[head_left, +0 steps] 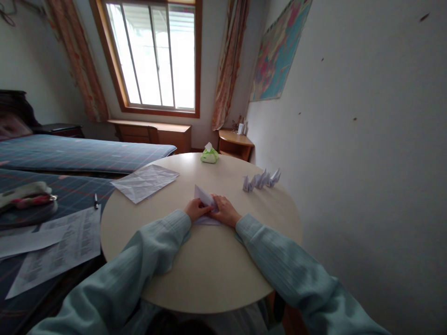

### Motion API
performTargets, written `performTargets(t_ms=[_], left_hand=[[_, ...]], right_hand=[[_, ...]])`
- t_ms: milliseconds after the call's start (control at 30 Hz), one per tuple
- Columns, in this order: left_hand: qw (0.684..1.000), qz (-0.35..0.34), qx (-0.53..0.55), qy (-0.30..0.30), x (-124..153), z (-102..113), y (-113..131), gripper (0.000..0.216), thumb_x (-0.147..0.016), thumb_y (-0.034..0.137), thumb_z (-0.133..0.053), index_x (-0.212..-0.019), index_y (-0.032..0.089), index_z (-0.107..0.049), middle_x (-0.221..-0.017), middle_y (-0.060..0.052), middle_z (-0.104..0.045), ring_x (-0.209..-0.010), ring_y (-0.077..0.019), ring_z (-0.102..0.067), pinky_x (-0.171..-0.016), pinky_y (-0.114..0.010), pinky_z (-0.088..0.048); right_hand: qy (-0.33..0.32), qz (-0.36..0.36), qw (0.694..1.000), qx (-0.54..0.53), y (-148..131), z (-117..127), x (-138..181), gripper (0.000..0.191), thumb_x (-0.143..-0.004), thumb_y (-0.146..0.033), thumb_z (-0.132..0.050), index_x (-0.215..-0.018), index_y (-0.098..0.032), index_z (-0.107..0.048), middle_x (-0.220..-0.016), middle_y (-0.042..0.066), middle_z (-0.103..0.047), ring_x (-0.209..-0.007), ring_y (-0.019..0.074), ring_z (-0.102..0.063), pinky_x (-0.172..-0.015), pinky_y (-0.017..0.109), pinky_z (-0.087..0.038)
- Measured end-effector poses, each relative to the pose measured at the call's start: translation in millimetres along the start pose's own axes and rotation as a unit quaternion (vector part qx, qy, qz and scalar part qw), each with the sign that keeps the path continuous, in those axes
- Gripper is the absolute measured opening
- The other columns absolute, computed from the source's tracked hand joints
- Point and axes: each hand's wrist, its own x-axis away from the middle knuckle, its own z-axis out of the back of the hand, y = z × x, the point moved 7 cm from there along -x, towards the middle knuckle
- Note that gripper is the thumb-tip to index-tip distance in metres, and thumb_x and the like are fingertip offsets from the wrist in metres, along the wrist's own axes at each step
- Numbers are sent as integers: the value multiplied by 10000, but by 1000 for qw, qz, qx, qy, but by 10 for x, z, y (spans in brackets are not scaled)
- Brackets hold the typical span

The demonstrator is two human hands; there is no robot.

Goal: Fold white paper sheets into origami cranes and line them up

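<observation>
A small folded white paper piece [205, 197] lies near the middle of the round beige table [206, 260]. My left hand [195, 209] pinches its left side with closed fingers. My right hand [226, 211] presses down on its right side, fingers curled over the fold. A pointed flap of the paper sticks up between the hands. Both arms are in pale green sleeves.
A creased white sheet [145, 182] lies at the table's left. Several folded paper figures [261, 179] stand in a row at the right. A green tissue pack [209, 155] sits at the far edge. Printed papers [56, 246] and a pen [96, 201] lie on the bed at left.
</observation>
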Motion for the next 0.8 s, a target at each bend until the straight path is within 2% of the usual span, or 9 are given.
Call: performTargets(t_ms=[67, 267, 433, 500, 633, 800], left_hand=[[1000, 3, 13, -15, -7, -16, -19, 343, -588, 376, -611, -758, 77, -606, -662, -55, -636, -613, -159, -564, -549, -251, -450], [990, -3, 87, -111, -30, -114, -85, 404, -529, 343, -667, -814, 71, -579, -734, -60, -641, -668, -168, -570, -627, -283, -465], [986, -11, 105, -131, -62, -129, -131, 375, -540, 311, -665, -822, 81, -572, -767, -66, -644, -709, -180, -576, -656, -296, -471], [989, -18, 83, -120, -69, -114, -133, 335, -559, 279, -650, -824, 88, -575, -764, -64, -647, -704, -179, -579, -654, -295, -474], [998, -30, -6, -60, -62, -16, -90, 240, -586, 201, -614, -798, 92, -590, -739, -70, -647, -669, -179, -579, -639, -294, -471], [996, -18, -92, -14, -22, 76, 18, 176, -617, 183, -567, -769, 98, -594, -695, -62, -629, -632, -174, -570, -577, -276, -458]], right_hand=[[-3, 3, 1000, 0, -4, 2, 1, 668, -653, -463, -525, -1185, -111, -329, -1092, 129, -485, -989, 205, -439, -856, 358, -339], [-11, 26, 1000, 2, -16, -6, 0, 709, -630, -479, -545, -1200, -127, -313, -1091, 128, -480, -1003, 206, -432, -858, 362, -336], [-13, 21, 1000, 0, -13, -5, -2, 753, -612, -492, -558, -1217, -135, -288, -1111, 126, -472, -1032, 218, -422, -862, 366, -338], [-11, 14, 1000, 0, -10, 0, -3, 744, -621, -485, -552, -1220, -138, -280, -1110, 123, -476, -1039, 219, -423, -858, 365, -344], [1, -3, 1000, 7, 11, 23, -13, 701, -642, -458, -544, -1208, -133, -287, -1090, 120, -489, -1021, 212, -445, -849, 361, -358], [35, -10, 999, -3, -11, 91, -4, 651, -665, -436, -535, -1185, -117, -310, -1073, 129, -497, -1008, 211, -450, -841, 367, -370]])
